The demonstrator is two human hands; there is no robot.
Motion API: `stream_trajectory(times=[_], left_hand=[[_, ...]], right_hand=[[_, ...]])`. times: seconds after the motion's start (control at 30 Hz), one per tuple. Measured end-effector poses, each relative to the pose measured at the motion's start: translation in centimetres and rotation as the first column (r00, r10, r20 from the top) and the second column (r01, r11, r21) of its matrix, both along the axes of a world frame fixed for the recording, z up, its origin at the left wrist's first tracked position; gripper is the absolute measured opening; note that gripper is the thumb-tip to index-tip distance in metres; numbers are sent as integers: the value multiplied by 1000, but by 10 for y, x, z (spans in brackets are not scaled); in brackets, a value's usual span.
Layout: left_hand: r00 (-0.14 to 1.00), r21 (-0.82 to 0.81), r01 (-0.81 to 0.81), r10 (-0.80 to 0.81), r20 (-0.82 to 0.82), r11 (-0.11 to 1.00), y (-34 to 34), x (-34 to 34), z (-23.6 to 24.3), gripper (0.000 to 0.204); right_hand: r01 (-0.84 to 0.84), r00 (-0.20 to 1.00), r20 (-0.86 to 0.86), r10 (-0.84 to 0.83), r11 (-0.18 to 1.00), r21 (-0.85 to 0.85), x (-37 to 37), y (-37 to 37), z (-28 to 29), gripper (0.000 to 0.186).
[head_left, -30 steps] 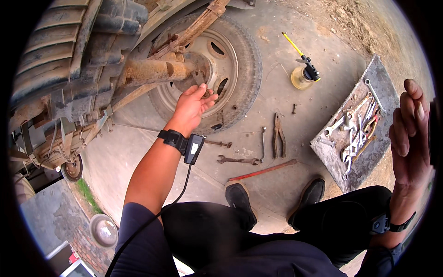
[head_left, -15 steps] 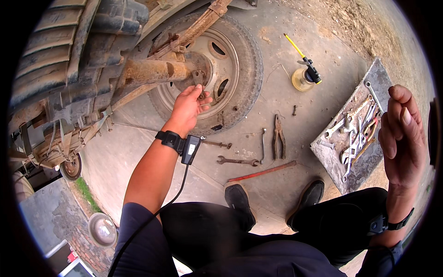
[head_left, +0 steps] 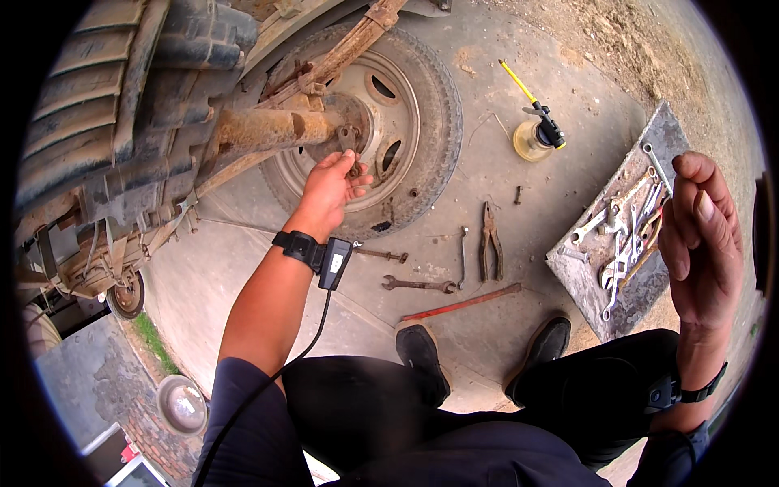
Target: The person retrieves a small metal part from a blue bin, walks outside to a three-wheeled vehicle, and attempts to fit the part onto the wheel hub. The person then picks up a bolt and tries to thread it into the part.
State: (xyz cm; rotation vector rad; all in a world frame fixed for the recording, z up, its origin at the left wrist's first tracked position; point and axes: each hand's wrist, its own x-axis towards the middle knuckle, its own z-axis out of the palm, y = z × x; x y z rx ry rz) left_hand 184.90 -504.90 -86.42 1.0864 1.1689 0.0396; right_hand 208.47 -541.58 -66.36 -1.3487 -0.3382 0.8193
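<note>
My left hand reaches to the hub end of a rusty axle. Its thumb and fingers are closed on a small rusty metal piece with a rounded end. Whether this piece is loose or fixed to the axle I cannot tell, as the fingers cover part of it. Behind it stands a wheel with a dusty tyre and pale rim. Raised at the far right, my right hand is loosely curved and holds nothing, above the edge of a grey metal tray.
Several wrenches lie in the tray. On the concrete are pliers, an open-end wrench, a red bar, a long bolt, a thin metal rod and a short bolt. A spray bottle stands beyond.
My right hand has shifted slightly to the left. My left hand keeps its place and its grip on the rusty piece.
</note>
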Motion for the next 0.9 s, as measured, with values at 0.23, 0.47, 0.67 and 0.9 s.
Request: stream_trajectory(times=[0.23, 0.47, 0.67, 0.9], left_hand=[[998, 52, 44, -42, -38, 998, 0, 1, 2, 19], [997, 17, 69, -68, -35, 997, 4, 1, -3, 21], [994, 39, 92, -89, -68, 995, 2, 6, 2, 24], [997, 41, 74, -73, -26, 996, 2, 5, -5, 25]], right_hand=[[3, 1000, -4, -3, 1000, -5, 0, 3, -3, 40], [11, 1000, 2, -11, 1000, -19, -2, 8, -2, 39], [15, 1000, 13, -15, 1000, -26, -2, 10, -2, 39], [40, 999, 2, -40, 998, -42, -4, 14, -2, 39]])
